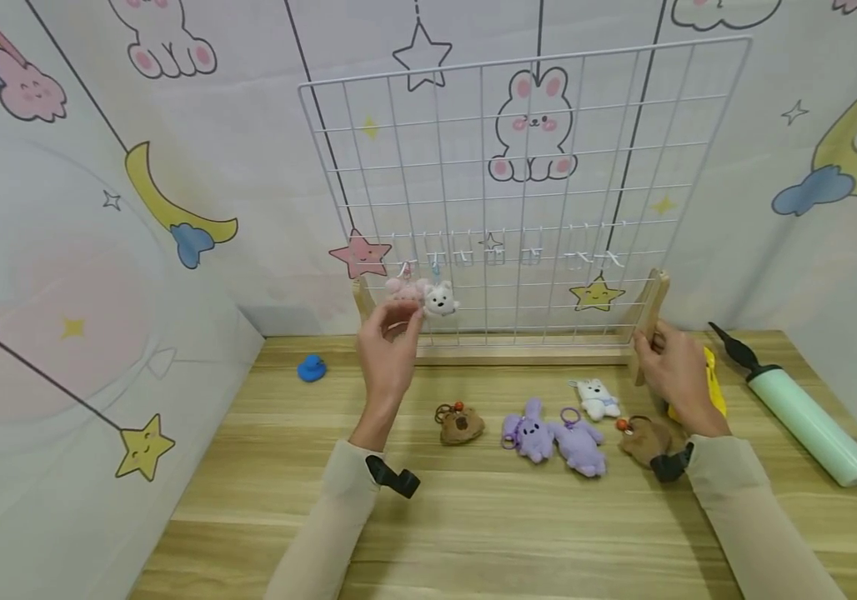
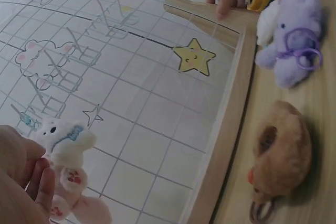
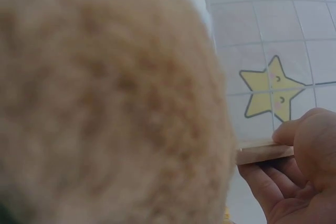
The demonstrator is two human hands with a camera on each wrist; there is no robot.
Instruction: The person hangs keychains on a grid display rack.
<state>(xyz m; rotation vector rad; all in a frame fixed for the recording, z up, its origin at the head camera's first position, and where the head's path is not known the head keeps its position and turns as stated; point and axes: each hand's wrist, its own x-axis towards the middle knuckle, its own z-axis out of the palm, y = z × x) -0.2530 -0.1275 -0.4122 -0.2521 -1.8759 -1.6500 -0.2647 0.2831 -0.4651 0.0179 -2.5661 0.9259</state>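
While the left hand [image 1: 387, 354] is raised to the wire grid [image 1: 526, 62], its thumb and fingers curve into a partly open arc beneath two hanging plush charms, and I cannot tell whether they grip either one. Pink and rounded, the first charm [image 1: 406, 289] hangs at about twelve o'clock from that hand; the white dog-like charm [image 1: 440, 300] hangs just beside it, at three o'clock from the pink one. More wire hooks [image 1: 533, 255] line the grid toward two o'clock from the white charm.

The right hand [image 1: 672, 367] pinches the right wooden upright [image 1: 654, 304] of the stand, thumb on one face and curled fingers on the other.

On the wooden table [image 1: 428, 533], a blue duck [image 1: 312, 368] sits at nine o'clock from the left hand and a brown plush charm [image 1: 462, 425] lies at four. Farther right are a purple rabbit plush [image 1: 533, 435] and, at three o'clock from it, a second purple plush [image 1: 580, 447]; a small white plush [image 1: 597, 399] lies at one o'clock from the latter. Another brown plush [image 1: 646, 440] rests at seven o'clock from the right hand. Toward four are a partly hidden yellow toy car [image 1: 714, 383] and, beyond it, a pale green pump [image 1: 811, 425].
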